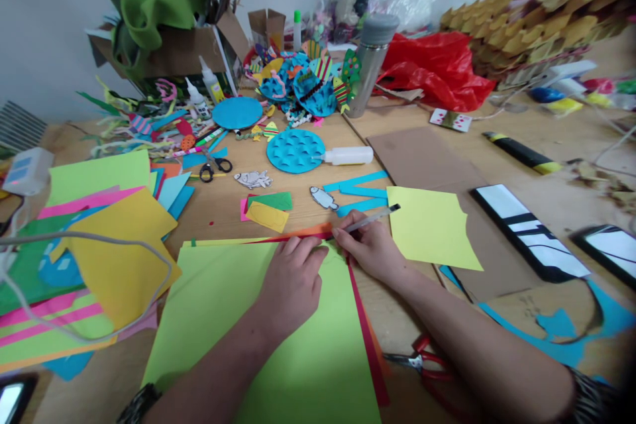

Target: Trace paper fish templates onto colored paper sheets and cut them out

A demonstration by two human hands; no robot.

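Note:
My right hand is closed round a slim grey pen, whose dark end points up to the right. Its writing tip, at the top right corner of a large light-green paper sheet, is hidden by my fingers. My left hand lies palm down on that sheet, bent fingers slightly apart and pressing near the top edge beside the pen. Red paper and orange paper stick out from underneath. Just beyond lie a paper fish cutout and small coloured paper pieces.
Coloured paper is piled at left under a grey cable. Black scissors, a glue bottle and a scaly blue disc lie farther back. Red-handled scissors lie near my right forearm. A steel flask stands behind.

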